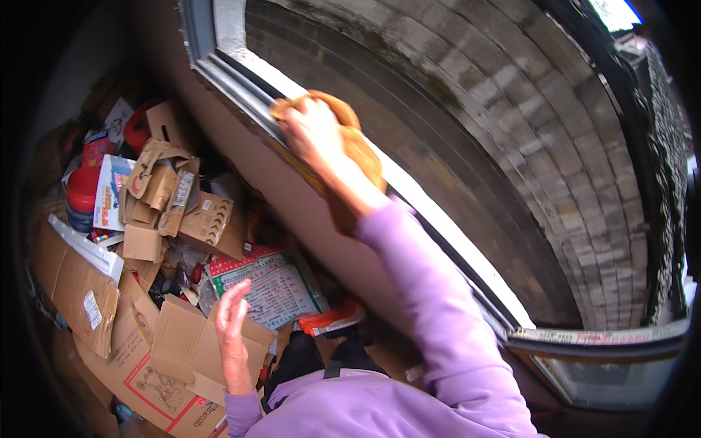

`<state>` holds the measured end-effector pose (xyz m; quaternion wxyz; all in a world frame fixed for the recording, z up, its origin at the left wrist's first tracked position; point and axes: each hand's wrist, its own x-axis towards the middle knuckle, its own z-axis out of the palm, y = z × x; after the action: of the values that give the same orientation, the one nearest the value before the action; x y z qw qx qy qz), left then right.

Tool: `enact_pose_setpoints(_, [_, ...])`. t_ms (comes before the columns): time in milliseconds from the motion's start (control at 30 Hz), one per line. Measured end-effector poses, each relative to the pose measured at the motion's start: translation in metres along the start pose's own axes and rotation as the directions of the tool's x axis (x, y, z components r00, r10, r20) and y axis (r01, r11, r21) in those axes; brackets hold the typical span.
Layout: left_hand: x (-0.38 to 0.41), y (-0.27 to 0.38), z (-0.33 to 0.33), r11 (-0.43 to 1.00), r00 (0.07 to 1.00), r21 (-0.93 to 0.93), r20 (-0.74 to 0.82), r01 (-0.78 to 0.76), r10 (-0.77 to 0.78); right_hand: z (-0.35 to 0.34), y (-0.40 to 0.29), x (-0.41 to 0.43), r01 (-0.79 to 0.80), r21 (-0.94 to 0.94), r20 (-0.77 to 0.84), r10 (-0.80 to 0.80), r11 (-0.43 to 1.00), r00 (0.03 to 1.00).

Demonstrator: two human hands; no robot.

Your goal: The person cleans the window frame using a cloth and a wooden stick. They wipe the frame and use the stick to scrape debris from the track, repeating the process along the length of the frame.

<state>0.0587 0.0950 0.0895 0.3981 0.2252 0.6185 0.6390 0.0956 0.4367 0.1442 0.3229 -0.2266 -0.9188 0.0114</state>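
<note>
My right hand (315, 131) presses a brown cloth (364, 156) onto the lower track of a window frame (241, 85). Part of the cloth bunches up beyond the fingers, and some hangs down over the inner edge of the sill beneath my forearm. The hand is slightly blurred. My left hand (234, 323) is held in the air over the cardboard boxes, fingers loosely bent and apart, with nothing in it.
Below the wall lies a heap of cardboard boxes (175, 345), a printed bag (274, 284), a red-lidded container (82, 189) and a white plastic piece (90, 249). An opened window sash (608, 378) stands at the lower right. Outside rises a block wall (526, 109).
</note>
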Motion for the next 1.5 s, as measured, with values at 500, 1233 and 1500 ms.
enact_pose_setpoints(500, [-0.017, -0.004, 0.056, 1.000, 0.970, 0.021, 0.242, 0.018, -0.023, -0.283, -0.038, -0.326, -0.636, -0.256, 0.024, 0.662, 0.728, 0.749])
enact_pose_setpoints(1233, [0.166, 0.019, 0.080, 0.985, 0.982, -0.160, 0.161, -0.071, 0.097, -0.039, -0.002, -0.015, -0.072, 0.374, 0.216, -0.011, 0.925, 0.976])
enact_pose_setpoints(1500, [0.191, 0.023, 0.047, 0.935, 0.974, -0.336, 0.222, 0.112, -0.036, 0.099, -0.004, 0.140, 0.082, 0.373, 0.148, -0.146, 0.924, 0.978])
